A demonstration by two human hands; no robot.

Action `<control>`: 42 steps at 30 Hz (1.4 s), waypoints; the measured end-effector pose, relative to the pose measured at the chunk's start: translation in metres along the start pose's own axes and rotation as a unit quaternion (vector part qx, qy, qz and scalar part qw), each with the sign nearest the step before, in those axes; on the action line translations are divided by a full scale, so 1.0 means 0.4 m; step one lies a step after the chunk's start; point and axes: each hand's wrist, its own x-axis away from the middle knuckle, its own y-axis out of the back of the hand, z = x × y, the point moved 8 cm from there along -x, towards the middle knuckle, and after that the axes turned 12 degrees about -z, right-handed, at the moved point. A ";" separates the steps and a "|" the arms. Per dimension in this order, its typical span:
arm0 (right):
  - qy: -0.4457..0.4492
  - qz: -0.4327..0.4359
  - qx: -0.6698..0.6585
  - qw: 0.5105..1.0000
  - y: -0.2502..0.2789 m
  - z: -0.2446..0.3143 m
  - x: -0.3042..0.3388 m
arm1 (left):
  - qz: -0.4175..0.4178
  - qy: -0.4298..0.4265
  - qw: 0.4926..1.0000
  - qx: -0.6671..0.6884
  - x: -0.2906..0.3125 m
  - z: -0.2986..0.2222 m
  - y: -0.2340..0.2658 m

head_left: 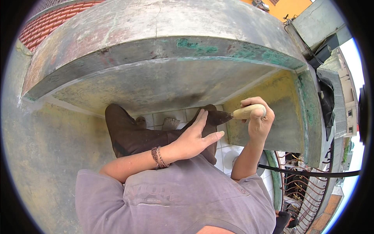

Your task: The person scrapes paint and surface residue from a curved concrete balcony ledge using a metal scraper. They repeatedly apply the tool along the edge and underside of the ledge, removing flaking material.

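In my right hand (260, 124) is a scraper, its pale wooden handle (245, 112) gripped between thumb and curled fingers. The dark, flat blade (220, 117) points left, towards my other hand. My left hand (196, 139) is open, with its fingers stretched out together and the thumb apart. It lies over my dark trousers (145, 141) near the knee, its fingertips close to the blade. Whether they touch the blade or the cloth I cannot tell. A braided bracelet (159, 157) circles the left wrist.
A thick concrete ledge (163, 48) with green paint patches runs across in front of me, above a stained wall (156, 84). White floor tiles (177, 115) show below. To the right stand a pale round container (230, 159) and a curled metal railing (307, 187); a black cable (311, 172) crosses there.
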 end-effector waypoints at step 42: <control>0.104 0.113 -0.032 0.988 -0.092 -0.027 -0.082 | -0.248 -0.395 0.866 -0.178 -0.090 -0.190 0.094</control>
